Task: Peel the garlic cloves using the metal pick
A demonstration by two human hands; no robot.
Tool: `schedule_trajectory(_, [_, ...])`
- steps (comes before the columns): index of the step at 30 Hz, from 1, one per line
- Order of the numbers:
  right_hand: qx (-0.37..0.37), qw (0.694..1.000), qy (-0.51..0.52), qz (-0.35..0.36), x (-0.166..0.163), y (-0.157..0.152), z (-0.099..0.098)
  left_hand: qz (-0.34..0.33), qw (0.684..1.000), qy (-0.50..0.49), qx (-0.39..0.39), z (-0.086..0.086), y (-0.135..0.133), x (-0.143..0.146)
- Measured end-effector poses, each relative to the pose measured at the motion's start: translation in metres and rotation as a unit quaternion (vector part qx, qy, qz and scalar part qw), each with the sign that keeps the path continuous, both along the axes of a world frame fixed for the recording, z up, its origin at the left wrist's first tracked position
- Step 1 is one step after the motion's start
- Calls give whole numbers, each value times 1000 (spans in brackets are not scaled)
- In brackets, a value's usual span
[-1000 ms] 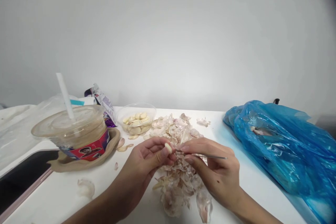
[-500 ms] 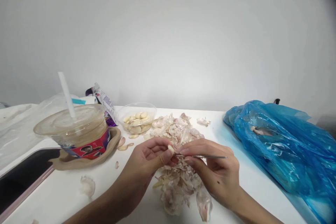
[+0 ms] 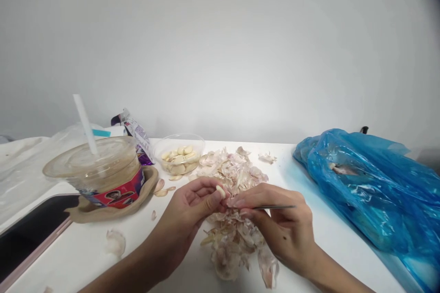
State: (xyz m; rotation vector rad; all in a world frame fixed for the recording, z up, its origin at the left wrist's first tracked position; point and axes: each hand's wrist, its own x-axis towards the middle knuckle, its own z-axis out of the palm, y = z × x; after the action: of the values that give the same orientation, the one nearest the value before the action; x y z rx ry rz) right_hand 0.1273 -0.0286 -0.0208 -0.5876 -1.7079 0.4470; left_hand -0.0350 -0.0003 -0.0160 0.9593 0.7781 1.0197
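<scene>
Between the thumb and fingers of my left hand [image 3: 195, 208] is a pale garlic clove [image 3: 220, 191]. My right hand [image 3: 285, 224] is closed around a thin metal tool [image 3: 275, 207]; its tip is hidden by the fingers, so its kind does not show. The fingertips of both hands almost meet over a heap of papery garlic skins [image 3: 237, 171]. Behind my left hand, a clear plastic bowl [image 3: 161, 146] holds several peeled cloves [image 3: 182, 158]. A few unpeeled cloves [image 3: 160, 187] lie in front of the bowl.
At the left stands a lidded drink cup [image 3: 117, 183] with a straw, in a brown carrier [image 3: 147, 192] beside a phone [image 3: 30, 233]. Behind it are a purple wrapper [image 3: 137, 137] and clear plastic [image 3: 44, 160]. A blue plastic bag [image 3: 371, 192] fills the right side.
The garlic clove in my left hand has tilted and shifted slightly left and up. My right fingers and the metal tool are a little farther from it.
</scene>
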Motion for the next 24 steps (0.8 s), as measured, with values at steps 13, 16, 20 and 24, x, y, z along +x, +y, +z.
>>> schedule_trajectory(13, [70,991,-38,-104,1,2,-2,-17,1000,8,11,1,-1,0])
schedule_trajectory(16, [42,988,-48,-139,2,3,-5,-12,1000,5,6,5,-2,-1])
schedule_trajectory(20, [6,981,-38,-189,4,6,-7,-4,1000,3,6,6,-3,-4])
schedule_trajectory(24, [-17,977,-42,-209,4,9,-9,3,1000,0,10,4,-3,-3])
